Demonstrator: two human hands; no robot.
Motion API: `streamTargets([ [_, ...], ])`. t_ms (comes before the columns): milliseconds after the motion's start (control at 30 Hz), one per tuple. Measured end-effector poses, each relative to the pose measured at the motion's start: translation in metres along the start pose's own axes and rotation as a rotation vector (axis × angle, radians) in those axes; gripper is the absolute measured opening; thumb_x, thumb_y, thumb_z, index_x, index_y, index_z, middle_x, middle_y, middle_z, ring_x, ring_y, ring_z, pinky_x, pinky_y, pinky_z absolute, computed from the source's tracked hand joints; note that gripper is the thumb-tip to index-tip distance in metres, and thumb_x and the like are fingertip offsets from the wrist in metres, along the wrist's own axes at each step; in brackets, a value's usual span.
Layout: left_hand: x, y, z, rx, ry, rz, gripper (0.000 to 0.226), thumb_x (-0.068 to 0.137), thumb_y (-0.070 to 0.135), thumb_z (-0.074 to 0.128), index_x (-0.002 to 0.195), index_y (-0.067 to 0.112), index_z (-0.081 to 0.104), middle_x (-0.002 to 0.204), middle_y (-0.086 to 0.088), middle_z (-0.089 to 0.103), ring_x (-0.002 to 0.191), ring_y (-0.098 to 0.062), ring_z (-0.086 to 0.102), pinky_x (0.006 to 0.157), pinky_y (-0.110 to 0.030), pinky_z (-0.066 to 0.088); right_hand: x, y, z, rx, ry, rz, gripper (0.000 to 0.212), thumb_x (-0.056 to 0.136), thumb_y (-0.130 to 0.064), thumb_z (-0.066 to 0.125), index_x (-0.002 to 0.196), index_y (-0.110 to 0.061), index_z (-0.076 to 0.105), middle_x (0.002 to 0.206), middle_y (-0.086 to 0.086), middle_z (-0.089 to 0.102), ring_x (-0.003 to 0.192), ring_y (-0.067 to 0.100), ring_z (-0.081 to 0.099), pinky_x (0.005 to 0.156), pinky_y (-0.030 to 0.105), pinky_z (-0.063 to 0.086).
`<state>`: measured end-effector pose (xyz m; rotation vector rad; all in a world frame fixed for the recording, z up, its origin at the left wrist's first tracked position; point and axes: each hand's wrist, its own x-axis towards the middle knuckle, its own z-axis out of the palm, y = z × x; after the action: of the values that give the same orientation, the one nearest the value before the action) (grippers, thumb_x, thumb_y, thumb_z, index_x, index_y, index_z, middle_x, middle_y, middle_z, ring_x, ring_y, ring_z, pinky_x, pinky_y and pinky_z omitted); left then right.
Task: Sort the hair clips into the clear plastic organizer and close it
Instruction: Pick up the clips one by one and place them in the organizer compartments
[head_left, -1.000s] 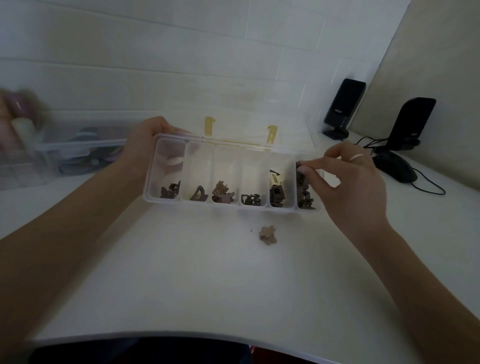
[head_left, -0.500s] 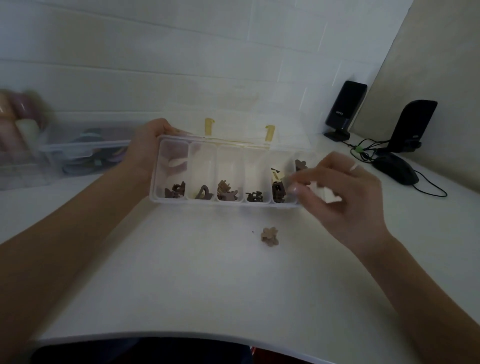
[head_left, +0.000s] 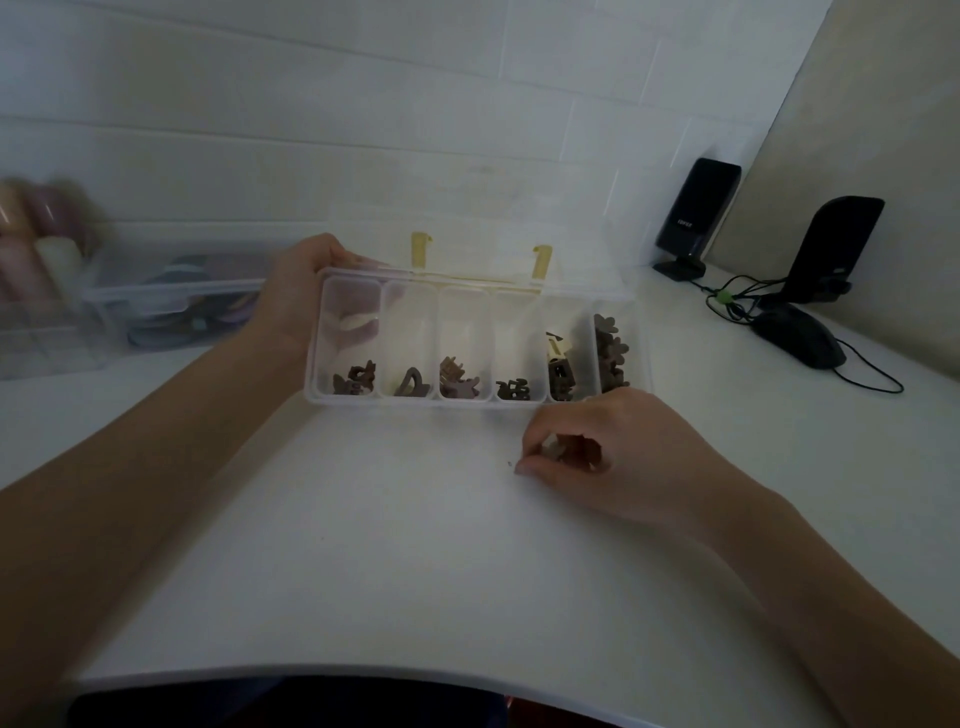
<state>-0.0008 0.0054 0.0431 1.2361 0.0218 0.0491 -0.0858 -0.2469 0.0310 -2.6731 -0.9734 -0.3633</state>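
Organizer (head_left: 470, 400) mid-frame, lid up: left hand (head_left: 298, 291) grips its end; right hand (head_left: 597, 457) pinches a clip (head_left: 553, 449) (mostly hidden) on the tabletop (head_left: 389, 545).

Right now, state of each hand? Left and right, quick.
Left hand: holds the left end of the clear organizer, lid open.
Right hand: fingers curled, pinching a small light hair clip on the table.

Two bare forearms, no sleeves, bare hands, dark clothing at lap (head_left: 285, 701)
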Motion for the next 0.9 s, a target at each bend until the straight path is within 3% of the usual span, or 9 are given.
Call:
streamTargets([
  [100, 0.002, -0.001, -0.002, -0.001, -0.005, -0.003, 0.021, 0.068, 0.025, 0.044, 0.084, 0.013, 0.051, 0.079, -0.005, 0.054, 0.063, -0.016, 0.055, 0.047, -0.019, 0.047, -0.001, -0.002, -0.001, 0.044, 0.046, 0.004, 0.021, 0.081, -0.048, 0.053, 0.079, -0.030, 0.064, 0.058, -0.018, 0.054, 0.051, -0.002, 0.049, 0.053, 0.013, 0.037],
  [267, 0.005, -0.003, -0.003, -0.025, -0.006, -0.009, 0.019, 0.071, 0.024, 0.043, 0.085, 0.013, 0.051, 0.080, -0.005, 0.053, 0.063, -0.016, 0.054, 0.047, -0.018, 0.046, -0.002, -0.004, -0.005, 0.166, 0.144, -0.020, 0.006, 0.084, -0.027, 0.058, 0.083, -0.026, 0.065, 0.066, -0.011, 0.059, 0.055, 0.009, 0.051, 0.053, 0.012, 0.034],
  [467, 0.011, -0.005, -0.005, -0.033, -0.018, -0.001, 0.015, 0.079, 0.022, 0.041, 0.084, 0.013, 0.052, 0.078, -0.004, 0.055, 0.057, -0.013, 0.057, 0.046, -0.018, 0.046, 0.000, 0.003, -0.009, 0.285, 0.477, 0.098, 0.010, 0.085, -0.009, 0.060, 0.088, -0.019, 0.060, 0.069, -0.008, 0.058, 0.057, 0.015, 0.051, 0.051, 0.008, 0.031],
  [600, 0.019, -0.004, -0.012, -0.038, -0.033, -0.033, 0.028, 0.068, 0.027, 0.046, 0.091, 0.013, 0.054, 0.081, -0.004, 0.058, 0.063, -0.015, 0.059, 0.051, -0.021, 0.048, 0.000, 0.011, -0.016, 0.371, 0.625, 0.221, 0.012, 0.084, -0.011, 0.061, 0.092, -0.018, 0.055, 0.076, -0.005, 0.057, 0.065, 0.009, 0.053, 0.046, 0.019, 0.037],
  [733, 0.028, -0.005, -0.023, 0.013, -0.036, -0.027, 0.042, 0.068, 0.029, 0.048, 0.106, 0.011, 0.050, 0.085, -0.006, 0.058, 0.069, -0.020, 0.059, 0.057, -0.026, 0.049, 0.000, 0.017, -0.017, 0.376, 0.664, 0.274, 0.016, 0.083, -0.009, 0.065, 0.094, -0.020, 0.061, 0.081, -0.008, 0.063, 0.071, 0.010, 0.057, 0.047, 0.023, 0.042],
  [900, 0.036, -0.006, -0.029, 0.007, -0.032, -0.017, 0.045, 0.069, 0.030, 0.049, 0.110, 0.012, 0.049, 0.089, -0.007, 0.057, 0.074, -0.021, 0.058, 0.059, -0.027, 0.050, 0.000, 0.019, -0.016, 0.343, 0.638, 0.289, 0.022, 0.083, -0.010, 0.067, 0.099, -0.024, 0.063, 0.091, -0.009, 0.064, 0.074, 0.012, 0.058, 0.051, 0.024, 0.045],
])
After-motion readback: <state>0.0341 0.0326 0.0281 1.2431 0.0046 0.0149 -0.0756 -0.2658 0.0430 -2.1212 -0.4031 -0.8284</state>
